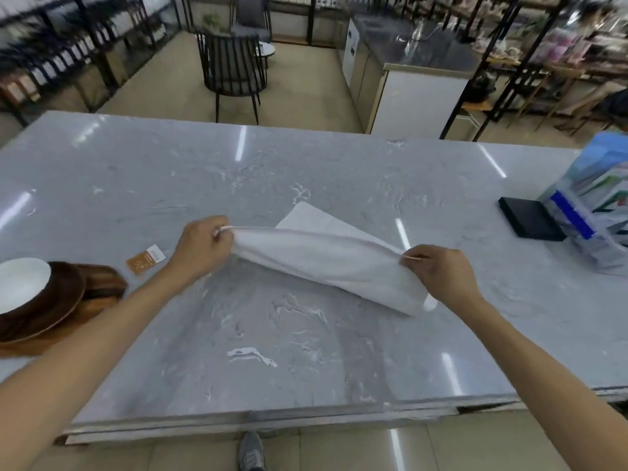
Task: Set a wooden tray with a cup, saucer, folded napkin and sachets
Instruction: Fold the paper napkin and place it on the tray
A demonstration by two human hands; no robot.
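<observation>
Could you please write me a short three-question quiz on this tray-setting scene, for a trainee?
1. True or false: both hands hold the white napkin at the same time.
2. Which item lies on the counter between the left hand and the wooden tray? A) a spoon B) an orange sachet C) a cup
3. Fill in: the white saucer rests on a dark wooden ____.

Key
1. True: the left hand pinches one end and the right hand pinches the other, and part of the napkin is lifted off the counter.
2. B
3. Plate, which sits on the tray.
</observation>
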